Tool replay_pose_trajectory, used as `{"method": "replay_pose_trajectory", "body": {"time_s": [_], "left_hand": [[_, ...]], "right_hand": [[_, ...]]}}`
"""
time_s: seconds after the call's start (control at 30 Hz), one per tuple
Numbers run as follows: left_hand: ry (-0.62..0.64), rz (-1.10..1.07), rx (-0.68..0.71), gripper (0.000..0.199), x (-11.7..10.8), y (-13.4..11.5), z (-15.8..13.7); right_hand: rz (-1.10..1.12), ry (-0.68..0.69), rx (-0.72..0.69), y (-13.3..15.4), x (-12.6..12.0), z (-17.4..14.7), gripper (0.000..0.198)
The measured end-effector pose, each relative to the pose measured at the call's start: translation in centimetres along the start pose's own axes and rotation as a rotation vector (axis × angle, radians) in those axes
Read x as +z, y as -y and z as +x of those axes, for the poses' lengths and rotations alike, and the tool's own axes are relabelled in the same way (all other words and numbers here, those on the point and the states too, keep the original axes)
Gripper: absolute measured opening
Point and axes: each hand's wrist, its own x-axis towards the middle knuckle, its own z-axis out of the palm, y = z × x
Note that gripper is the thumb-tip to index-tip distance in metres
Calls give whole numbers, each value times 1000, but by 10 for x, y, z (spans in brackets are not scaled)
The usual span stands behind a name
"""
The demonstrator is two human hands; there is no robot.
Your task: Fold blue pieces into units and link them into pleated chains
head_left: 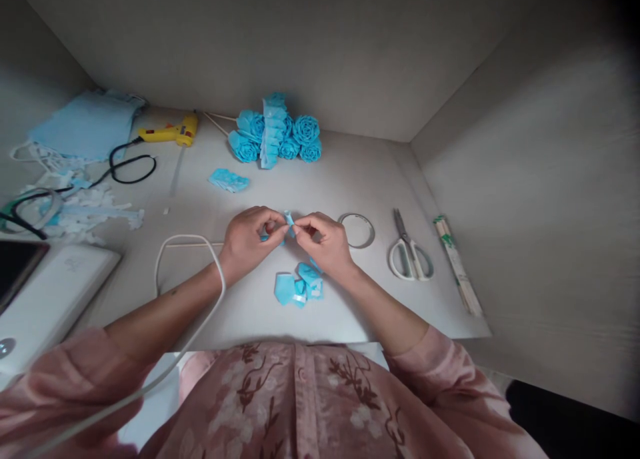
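Note:
Between my two hands, above the middle of the table, is a small light-blue petal-like piece (289, 216), pinched from both sides. My left hand (254, 240) is closed on it with thumb and forefinger, and my right hand (323, 242) grips it the same way. Under the left wrist a thin wooden stick (193, 245) lies on the table; its far end is hidden by the hand. Several loose blue pieces (299, 286) lie just below my hands. Farther off, a pleated blue strip (229, 180) rests on the table.
Blue rosette flowers (306, 131) are grouped at the back. To the left lie a yellow glue gun (173, 132), blue face masks (83, 126), white scraps and a power bank (60, 299). At right are a tape roll (371, 231), scissors (409, 256) and a stick bundle (457, 266). A white cable crosses my left forearm.

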Motion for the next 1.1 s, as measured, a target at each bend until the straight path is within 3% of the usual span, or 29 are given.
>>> {"method": "replay_pose_trajectory", "body": {"time_s": [0.17,1.1], "left_hand": [[2,-6,-13,9,1,0,-1],[37,-9,-35,11,3,2,-3]], "right_hand": [[-31,-15,-90,-1,1,-1,11],[-99,27,-100,-1,2,-2,11]]}}
